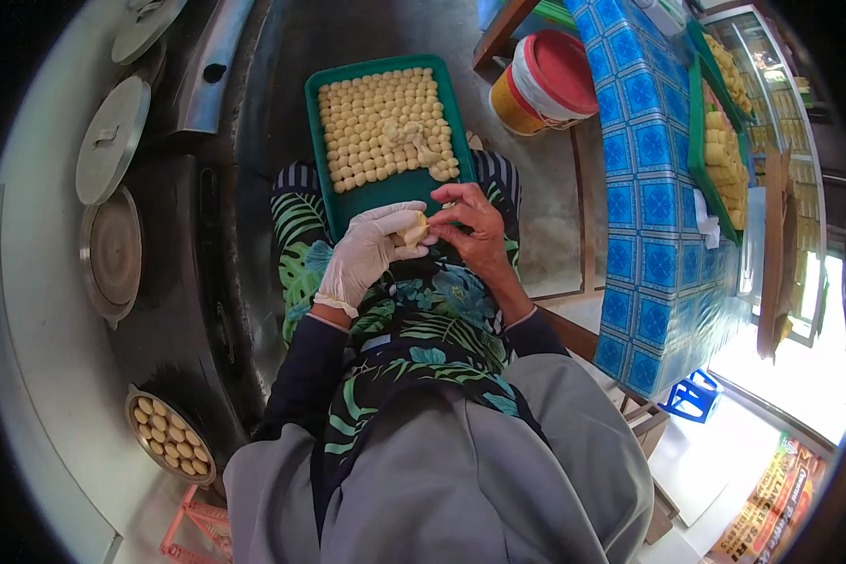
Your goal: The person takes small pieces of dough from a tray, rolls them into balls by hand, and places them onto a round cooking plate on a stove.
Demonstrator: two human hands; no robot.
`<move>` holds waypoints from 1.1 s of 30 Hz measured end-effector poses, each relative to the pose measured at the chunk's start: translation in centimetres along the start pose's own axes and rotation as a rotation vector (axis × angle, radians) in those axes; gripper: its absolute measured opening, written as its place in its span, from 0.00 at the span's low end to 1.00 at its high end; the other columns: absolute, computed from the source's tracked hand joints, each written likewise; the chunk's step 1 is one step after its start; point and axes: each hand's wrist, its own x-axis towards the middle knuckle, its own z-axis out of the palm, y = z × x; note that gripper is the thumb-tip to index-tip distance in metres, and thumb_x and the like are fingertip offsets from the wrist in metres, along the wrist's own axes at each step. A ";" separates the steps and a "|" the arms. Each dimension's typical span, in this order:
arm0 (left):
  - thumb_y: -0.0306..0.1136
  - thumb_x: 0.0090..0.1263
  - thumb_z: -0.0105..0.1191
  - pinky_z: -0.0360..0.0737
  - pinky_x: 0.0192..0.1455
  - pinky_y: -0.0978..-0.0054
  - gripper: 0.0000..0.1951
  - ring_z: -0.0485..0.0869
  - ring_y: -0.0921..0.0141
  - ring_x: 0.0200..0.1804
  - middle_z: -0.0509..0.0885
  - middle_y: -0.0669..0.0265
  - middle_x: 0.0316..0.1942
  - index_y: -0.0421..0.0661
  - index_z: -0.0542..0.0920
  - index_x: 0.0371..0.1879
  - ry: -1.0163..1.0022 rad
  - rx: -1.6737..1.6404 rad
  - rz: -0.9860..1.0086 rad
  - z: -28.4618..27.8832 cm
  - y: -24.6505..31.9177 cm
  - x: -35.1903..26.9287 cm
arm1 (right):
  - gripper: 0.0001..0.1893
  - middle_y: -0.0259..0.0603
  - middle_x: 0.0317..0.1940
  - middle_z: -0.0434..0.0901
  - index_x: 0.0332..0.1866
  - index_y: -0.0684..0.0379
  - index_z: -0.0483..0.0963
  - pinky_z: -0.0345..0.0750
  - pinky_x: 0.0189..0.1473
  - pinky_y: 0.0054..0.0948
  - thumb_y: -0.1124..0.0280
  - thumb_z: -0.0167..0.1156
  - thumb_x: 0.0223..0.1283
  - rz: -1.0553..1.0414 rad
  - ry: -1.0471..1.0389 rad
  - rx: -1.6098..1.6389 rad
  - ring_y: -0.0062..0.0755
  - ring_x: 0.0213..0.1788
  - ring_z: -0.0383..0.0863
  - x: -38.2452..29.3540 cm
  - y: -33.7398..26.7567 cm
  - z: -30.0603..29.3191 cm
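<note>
My left hand [366, 247], in a thin whitish disposable glove, cups a small piece of pale yellow dough [414, 231]. The thumb and fingertips of my bare right hand [469, 229] pinch the edge of that same piece. Both hands are above my lap, at the near end of a green plastic tray [366, 201] resting across my thighs. Rows of small round dough balls [377, 113] fill most of the tray. A few irregular dough lumps [412, 137] lie on top of the rows toward the right. Bare green tray bottom shows nearest my hands.
At left a black stove [176, 282] carries round pans, one a mould pan with oval cakes [170, 437], and metal lids [113, 137]. A lidded bucket [546, 81] stands ahead right. The table with blue patterned cloth [638, 190] holds trays of pastries [722, 158].
</note>
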 end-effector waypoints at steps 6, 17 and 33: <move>0.26 0.66 0.60 0.87 0.43 0.73 0.25 0.88 0.64 0.42 0.85 0.56 0.41 0.30 0.73 0.61 -0.008 0.303 -0.004 0.5 1.1 -0.2 | 0.09 0.41 0.54 0.78 0.32 0.61 0.79 0.76 0.55 0.31 0.79 0.72 0.46 0.418 -0.119 0.523 0.31 0.51 0.78 0.7 0.2 0.0; 0.19 0.62 0.61 0.86 0.45 0.72 0.40 0.88 0.63 0.42 0.85 0.55 0.40 0.31 0.55 0.72 -0.121 0.411 0.070 -0.8 -0.2 1.0 | 0.08 0.45 0.50 0.81 0.39 0.64 0.84 0.74 0.57 0.31 0.77 0.66 0.52 0.618 -0.022 0.793 0.33 0.52 0.79 -1.1 1.2 1.4; 0.27 0.71 0.56 0.83 0.56 0.64 0.35 0.84 0.61 0.48 0.79 0.51 0.51 0.30 0.53 0.72 -0.044 0.089 -0.032 -2.0 -1.7 1.3 | 0.17 0.46 0.50 0.78 0.53 0.59 0.82 0.68 0.61 0.42 0.63 0.54 0.68 -0.025 0.040 -0.240 0.45 0.56 0.71 -3.3 0.0 2.8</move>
